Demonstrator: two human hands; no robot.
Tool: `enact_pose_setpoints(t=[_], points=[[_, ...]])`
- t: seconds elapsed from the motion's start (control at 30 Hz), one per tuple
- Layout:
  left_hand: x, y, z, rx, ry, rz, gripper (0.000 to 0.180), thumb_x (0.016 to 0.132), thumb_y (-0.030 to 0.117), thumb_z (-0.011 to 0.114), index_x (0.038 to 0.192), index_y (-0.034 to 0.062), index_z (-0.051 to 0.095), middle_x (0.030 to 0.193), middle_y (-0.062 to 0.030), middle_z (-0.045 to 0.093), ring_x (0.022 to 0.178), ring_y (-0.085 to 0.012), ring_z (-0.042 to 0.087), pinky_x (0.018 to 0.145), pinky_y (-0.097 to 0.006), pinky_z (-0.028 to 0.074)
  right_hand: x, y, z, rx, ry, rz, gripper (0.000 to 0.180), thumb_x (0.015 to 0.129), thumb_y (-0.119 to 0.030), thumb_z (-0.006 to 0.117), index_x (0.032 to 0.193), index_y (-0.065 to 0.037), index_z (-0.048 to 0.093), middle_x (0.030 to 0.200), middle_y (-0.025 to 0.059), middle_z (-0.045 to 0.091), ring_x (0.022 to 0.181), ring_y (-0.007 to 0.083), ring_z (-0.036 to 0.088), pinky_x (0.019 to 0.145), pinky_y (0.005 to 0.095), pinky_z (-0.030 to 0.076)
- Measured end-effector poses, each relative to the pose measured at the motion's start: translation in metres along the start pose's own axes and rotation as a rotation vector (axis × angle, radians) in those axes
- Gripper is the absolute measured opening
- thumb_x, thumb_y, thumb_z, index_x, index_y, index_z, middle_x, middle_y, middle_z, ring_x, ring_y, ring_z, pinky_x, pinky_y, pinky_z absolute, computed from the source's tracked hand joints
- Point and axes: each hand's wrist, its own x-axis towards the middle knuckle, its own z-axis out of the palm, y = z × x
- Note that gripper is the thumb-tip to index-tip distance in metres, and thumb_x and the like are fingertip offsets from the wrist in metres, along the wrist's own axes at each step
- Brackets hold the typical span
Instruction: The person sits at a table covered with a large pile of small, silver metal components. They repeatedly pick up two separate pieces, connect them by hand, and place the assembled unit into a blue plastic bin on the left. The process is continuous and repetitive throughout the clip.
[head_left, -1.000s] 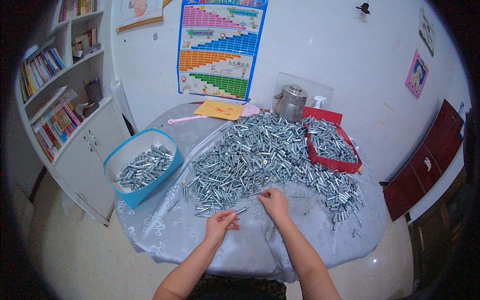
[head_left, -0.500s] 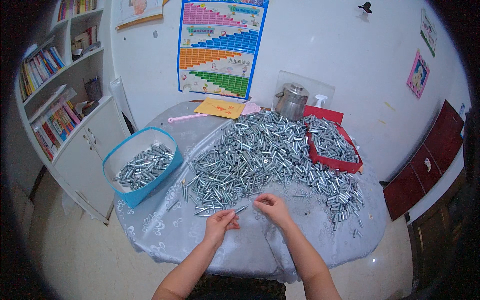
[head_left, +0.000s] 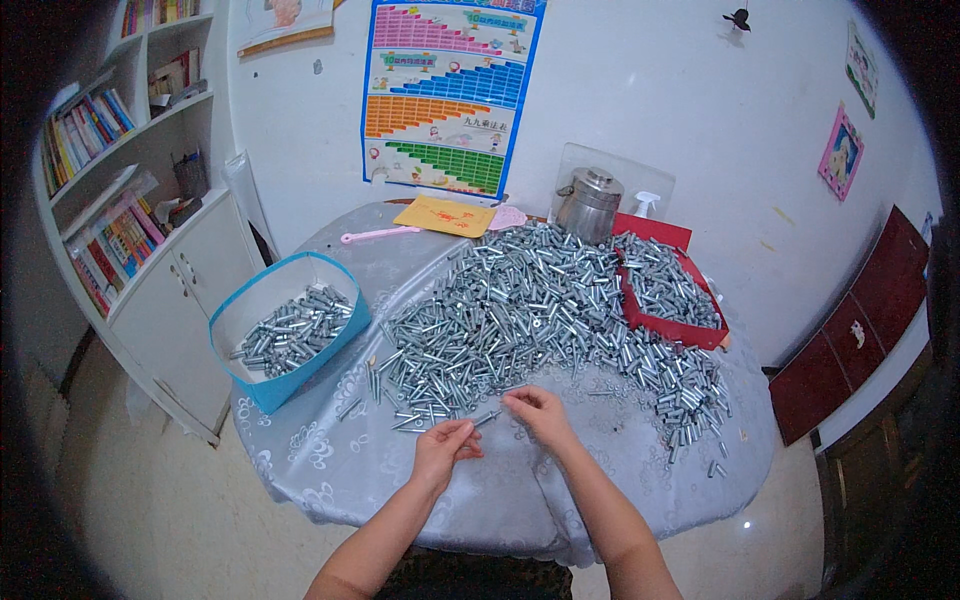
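My left hand [head_left: 438, 455] pinches a slim silver metal bolt [head_left: 487, 418] between thumb and fingers, its far end pointing up and right. Close to that end, my right hand [head_left: 542, 416] has thumb and forefinger pressed together. Whatever the right fingertips hold, if anything, is too small to make out. Beyond both hands spreads a big heap of short silver metal cylinders [head_left: 510, 320], curving toward the right side of the table. Tiny metal pieces [head_left: 600, 385] lie scattered to the right of my right hand.
A blue-rimmed fabric box [head_left: 290, 372] with metal cylinders inside stands at left. Over on the right, a red box [head_left: 672, 332] holds more. Behind the heap are a steel pot [head_left: 590, 205], a yellow envelope [head_left: 445, 216] and a pink-handled item [head_left: 380, 235]. A silvery cloth [head_left: 400, 510] covers the table.
My right hand has come slightly left, nearer the tip of the bolt. The left hand keeps its grip; the whole view has shifted a little.
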Motion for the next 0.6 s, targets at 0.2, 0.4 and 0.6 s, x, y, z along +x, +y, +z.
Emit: enact_pose_setpoints(t=[0.2,0.4,0.6], points=[[0.001,-0.001,-0.001,-0.011,0.005,0.009,0.014,0.082,0.012,0.058,0.089,0.0001,0.057,0.078,-0.0100,0.060,0.062,-0.0156,0.059,0.056,-0.030,0.052,0.017,0.001,0.005,-0.737,0.136,-0.196,0.024,0.068,-0.021,0.066,0.085,-0.004,0.063,0.078,0.0109,0.061,0.070,0.0216,0.059,0.065,0.0309,0.045],[0.000,0.001,-0.001,-0.015,0.002,0.010,0.015,0.082,0.013,0.057,0.090,-0.0003,0.057,0.078,-0.0099,0.059,0.062,-0.0158,0.058,0.056,-0.030,0.052,0.019,0.001,0.015,-0.894,0.150,-0.294,0.021,0.068,-0.022,0.066,0.079,-0.004,0.062,0.077,0.0099,0.059,0.071,0.0246,0.058,0.063,0.0340,0.046],[0.001,-0.001,0.000,-0.018,-0.017,0.012,0.015,0.082,0.013,0.057,0.090,-0.0004,0.056,0.078,-0.0100,0.059,0.062,-0.0159,0.058,0.056,-0.030,0.052,0.015,0.022,-0.005,-0.113,0.095,-0.008,0.017,0.071,-0.015,0.068,0.080,-0.002,0.060,0.083,0.0066,0.062,0.076,0.0125,0.058,0.063,0.0244,0.045]])
